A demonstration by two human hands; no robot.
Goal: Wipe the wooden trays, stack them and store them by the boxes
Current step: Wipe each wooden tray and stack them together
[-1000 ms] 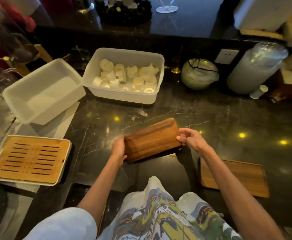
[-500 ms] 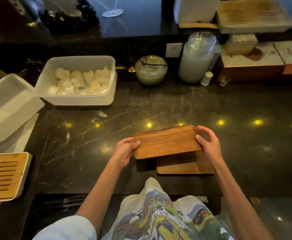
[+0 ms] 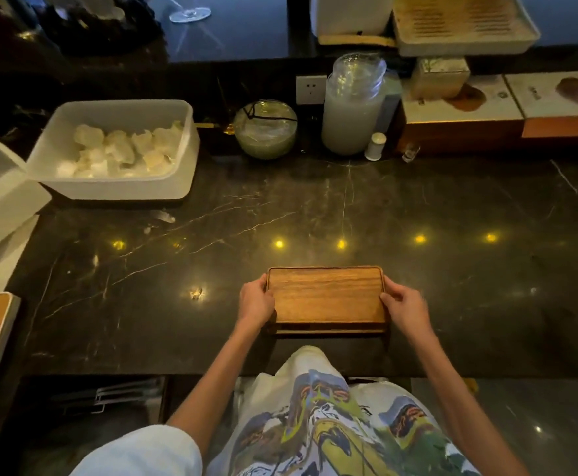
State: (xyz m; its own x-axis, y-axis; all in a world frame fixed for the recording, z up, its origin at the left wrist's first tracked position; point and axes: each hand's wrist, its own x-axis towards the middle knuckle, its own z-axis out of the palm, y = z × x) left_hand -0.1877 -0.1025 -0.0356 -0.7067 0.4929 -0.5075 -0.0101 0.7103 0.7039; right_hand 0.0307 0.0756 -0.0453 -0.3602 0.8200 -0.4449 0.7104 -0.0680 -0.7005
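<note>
No writing is legible on the boxes (image 3: 462, 111) at the back right. Left hand (image 3: 256, 302) and right hand (image 3: 405, 308) each grip a short end of the top wooden tray (image 3: 325, 294), squared over the lower tray (image 3: 328, 328) near the dark surface (image 3: 349, 207) front edge. Open surface lies beyond, up to the boxes.

A brown rectangular wooden tray (image 3: 325, 294) sits level, squarely stacked on a second tray (image 3: 328, 328) whose near edge shows.

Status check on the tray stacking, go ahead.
Left hand and right hand each grip a short end of the top wooden tray. It sits on the lower tray, edges nearly flush. Counter toward the boxes unobstructed.
</note>
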